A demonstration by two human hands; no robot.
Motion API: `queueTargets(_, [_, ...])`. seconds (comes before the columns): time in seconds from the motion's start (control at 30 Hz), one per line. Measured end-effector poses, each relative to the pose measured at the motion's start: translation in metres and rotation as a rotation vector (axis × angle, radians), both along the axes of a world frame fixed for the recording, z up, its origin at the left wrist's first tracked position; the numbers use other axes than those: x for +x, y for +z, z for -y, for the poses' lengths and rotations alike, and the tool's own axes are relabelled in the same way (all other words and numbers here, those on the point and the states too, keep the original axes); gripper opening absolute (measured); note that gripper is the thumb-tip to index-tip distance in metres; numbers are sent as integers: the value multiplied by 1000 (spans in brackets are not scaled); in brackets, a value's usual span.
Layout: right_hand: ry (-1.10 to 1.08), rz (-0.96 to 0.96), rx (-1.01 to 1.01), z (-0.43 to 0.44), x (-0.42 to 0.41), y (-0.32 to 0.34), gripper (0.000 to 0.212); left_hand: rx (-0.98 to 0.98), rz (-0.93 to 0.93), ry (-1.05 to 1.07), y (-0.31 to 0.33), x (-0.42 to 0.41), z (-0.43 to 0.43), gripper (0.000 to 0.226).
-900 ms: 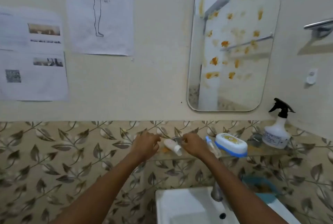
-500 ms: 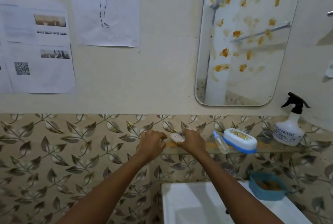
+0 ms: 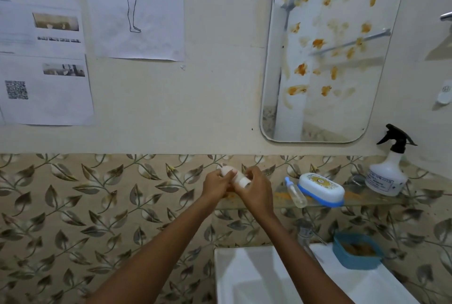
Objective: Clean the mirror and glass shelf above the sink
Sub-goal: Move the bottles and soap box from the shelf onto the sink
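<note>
At the shelf's (image 3: 367,202) left end, both hands, left (image 3: 216,185) and right (image 3: 255,192), close on a white tube (image 3: 238,177); the mirror (image 3: 330,54) above is stained, cleaning seemingly unstarted.

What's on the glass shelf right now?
On the glass shelf: spray bottle, soap box, small bottle, orange smears. The hands cover its left end.

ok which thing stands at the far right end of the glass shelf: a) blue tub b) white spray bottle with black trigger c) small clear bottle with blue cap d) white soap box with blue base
b: the white spray bottle with black trigger stands rightmost on the glass shelf, beyond the white soap box with blue base.
</note>
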State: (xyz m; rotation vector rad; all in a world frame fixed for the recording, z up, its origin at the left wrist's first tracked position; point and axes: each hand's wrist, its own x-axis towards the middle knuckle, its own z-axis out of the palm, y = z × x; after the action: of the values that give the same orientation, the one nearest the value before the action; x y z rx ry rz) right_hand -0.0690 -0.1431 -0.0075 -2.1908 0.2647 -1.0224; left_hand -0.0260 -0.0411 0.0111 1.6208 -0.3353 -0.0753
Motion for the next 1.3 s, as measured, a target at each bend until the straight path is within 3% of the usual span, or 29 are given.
queueTargets(0.07, [34, 34, -2, -3, -8, 1, 32, -134, -120, -5, 4, -4, 7, 29])
queueTargets(0.17, [88, 9, 36, 9, -21, 2, 43, -205, -130, -1, 7, -8, 5, 30])
queueTargets(0.3, [-163, 38, 112, 71, -41, 2, 10, -210, -15, -41, 2, -11, -12, 34])
queueTargets(0.47, [-326, -384, -80, 126, -41, -1, 32, -58, 100, -82, -10, -16, -21, 45])
queueTargets(0.6, [-311, -497, -133, 128, -30, 0, 33, 29, 155, -123, -18, -19, -20, 47])
queueTargets(0.7, [-287, -457, -55, 127, -24, 3, 31, 137, 241, -151, -20, -21, -18, 45])
queueTargets(0.8, [-258, -280, 68, 122, -31, 4, 28, 225, 311, -247, -25, -27, -18, 50])
queueTargets(0.9, [-240, -100, 345, 117, -48, 7, 33, 342, 363, -376, -40, -32, -19, 47])
queueTargets(1.03, [29, 50, 709, 94, -84, -14, 35, 453, 299, -449, -78, -32, -16, 45])
queueTargets(1.13, [72, -28, 717, 78, -99, -46, 23, 440, 202, -418, -107, -26, -16, 44])
queueTargets(1.3, [-87, -250, 584, 68, -95, -122, 15, 434, 59, -242, -162, -6, -9, 42])
